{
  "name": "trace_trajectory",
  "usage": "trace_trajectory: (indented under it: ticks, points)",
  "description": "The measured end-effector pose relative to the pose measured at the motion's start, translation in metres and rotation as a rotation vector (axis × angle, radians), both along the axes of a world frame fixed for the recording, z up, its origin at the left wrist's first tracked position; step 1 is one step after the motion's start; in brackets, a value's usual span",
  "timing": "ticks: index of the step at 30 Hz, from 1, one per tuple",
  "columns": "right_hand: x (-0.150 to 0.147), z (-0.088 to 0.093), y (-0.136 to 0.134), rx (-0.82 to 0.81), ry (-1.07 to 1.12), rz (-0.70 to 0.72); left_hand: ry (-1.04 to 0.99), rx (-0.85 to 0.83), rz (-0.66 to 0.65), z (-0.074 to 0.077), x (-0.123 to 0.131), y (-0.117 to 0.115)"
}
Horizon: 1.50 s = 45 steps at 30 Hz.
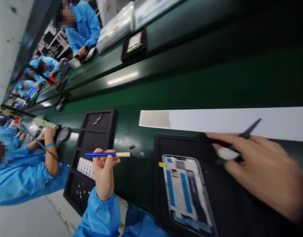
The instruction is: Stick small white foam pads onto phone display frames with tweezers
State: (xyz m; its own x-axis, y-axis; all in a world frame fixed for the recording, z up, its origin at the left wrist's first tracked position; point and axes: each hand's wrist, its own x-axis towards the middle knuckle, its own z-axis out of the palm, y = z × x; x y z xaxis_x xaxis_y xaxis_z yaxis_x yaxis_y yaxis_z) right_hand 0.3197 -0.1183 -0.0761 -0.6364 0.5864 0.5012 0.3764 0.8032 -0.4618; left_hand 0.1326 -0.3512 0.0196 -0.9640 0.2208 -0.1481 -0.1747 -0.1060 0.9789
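My left hand [104,174] is closed around a slim blue pen-like stick [102,154] with a cream-coloured end, held level above the bench. On the right, my right hand [262,168] is blurred and grips dark tweezers [250,128], one pointed end sticking up past the fingers. A whitish rounded piece [228,153] shows between thumb and fingers; I cannot tell what it is. Beside this hand, an opened phone body [186,194] with blue strips lies in a black tray [161,144]. The right hand is over the tray's upper right part.
A black compartment tray [108,131] with small parts and a white sheet [86,167] of pieces stands at left. Tiny parts [142,153] lie on the green bench. A long white strip [203,120] runs behind the phone tray. A co-worker's arm [51,158] is at left.
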Motion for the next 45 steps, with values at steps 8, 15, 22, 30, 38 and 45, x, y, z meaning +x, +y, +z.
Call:
trace_trajectory:
  ticks: [8, 15, 22, 30, 38, 45]
  points:
    - [0.008, 0.007, -0.031, -0.059, 0.098, 0.257, 0.277, -0.226, -0.283, -0.012, 0.035, 0.036]
    - [0.01, 0.006, -0.033, -0.204, 0.094, 0.249, 0.492, -0.275, -0.397, -0.011, 0.051, 0.064]
    - [0.01, 0.008, -0.032, -0.261, 0.091, 0.248, 0.55, -0.301, -0.502, -0.014, 0.053, 0.07]
    - [0.01, 0.01, -0.033, -0.258, 0.087, 0.242, 0.71, -0.353, -0.572, -0.025, 0.053, 0.072]
    - [0.011, 0.011, -0.033, -0.251, 0.099, 0.222, 0.824, -0.363, -0.753, -0.026, 0.055, 0.088]
    - [0.011, 0.01, -0.033, -0.239, 0.119, 0.208, 0.866, -0.425, -0.795, -0.027, 0.054, 0.088]
